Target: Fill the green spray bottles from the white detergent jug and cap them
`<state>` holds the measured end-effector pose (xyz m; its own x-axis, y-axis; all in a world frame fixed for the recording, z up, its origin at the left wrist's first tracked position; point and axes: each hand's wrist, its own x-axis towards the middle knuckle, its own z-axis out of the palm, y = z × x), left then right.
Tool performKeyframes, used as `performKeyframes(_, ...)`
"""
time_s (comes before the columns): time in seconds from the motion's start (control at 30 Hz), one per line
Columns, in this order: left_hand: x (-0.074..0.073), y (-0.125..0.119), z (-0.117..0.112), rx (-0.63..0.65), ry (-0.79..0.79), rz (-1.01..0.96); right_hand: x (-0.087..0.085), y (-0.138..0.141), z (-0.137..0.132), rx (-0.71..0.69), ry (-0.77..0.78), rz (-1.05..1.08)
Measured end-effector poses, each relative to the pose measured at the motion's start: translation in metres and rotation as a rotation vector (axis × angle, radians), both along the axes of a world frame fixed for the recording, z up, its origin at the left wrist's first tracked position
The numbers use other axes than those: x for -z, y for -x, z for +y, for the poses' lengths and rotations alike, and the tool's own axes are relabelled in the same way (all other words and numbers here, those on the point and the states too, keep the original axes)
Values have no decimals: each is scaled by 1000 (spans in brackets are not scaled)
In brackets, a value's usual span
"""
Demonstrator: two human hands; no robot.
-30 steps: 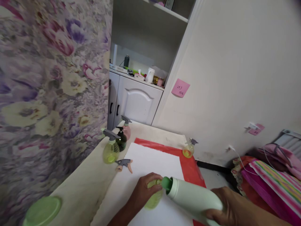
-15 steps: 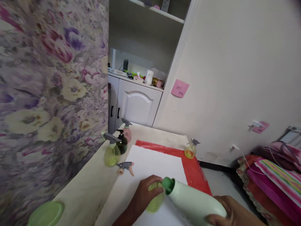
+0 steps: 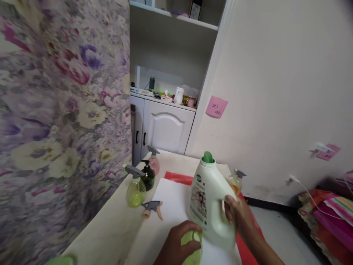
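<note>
Fingers of the left hand [image 3: 179, 246] half-hide a green bottle [image 3: 192, 250].

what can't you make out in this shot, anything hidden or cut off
Head view:
- Small green bottle: wrapped by the left hand, cut by the bottom edge.
- Label on the detergent jug, held by the right hand: too small to read.
- Pink sticky note: writing unclear.
- Orange spray bottle: partly behind the jug.

Right hand [image 3: 239, 215] holds the pale green jug [image 3: 211, 200] upright; left hand [image 3: 178, 247] grips a small yellow-green bottle [image 3: 192, 248]
</note>
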<state>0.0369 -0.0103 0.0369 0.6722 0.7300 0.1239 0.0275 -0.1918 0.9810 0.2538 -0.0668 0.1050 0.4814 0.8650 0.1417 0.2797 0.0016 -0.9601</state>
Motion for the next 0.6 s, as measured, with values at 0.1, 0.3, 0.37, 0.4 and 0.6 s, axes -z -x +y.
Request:
performKeyframes(0.1, 2, 2, 4, 44, 16, 27, 20, 12, 30, -10, -77, 83)
performKeyframes(0.3, 11, 4, 10, 119, -34, -42, 71, 18, 48, -22, -162, 124)
performKeyframes(0.37, 10, 4, 9, 123, -39, -39, 80, 17, 45, -26, -159, 121)
performKeyframes(0.4, 9, 5, 9, 111, -35, -26, 81, 17, 44, -31, -156, 117)
performKeyframes(0.6, 2, 6, 7, 108, -100, -20, 77, 12, 28, 24, -139, 53)
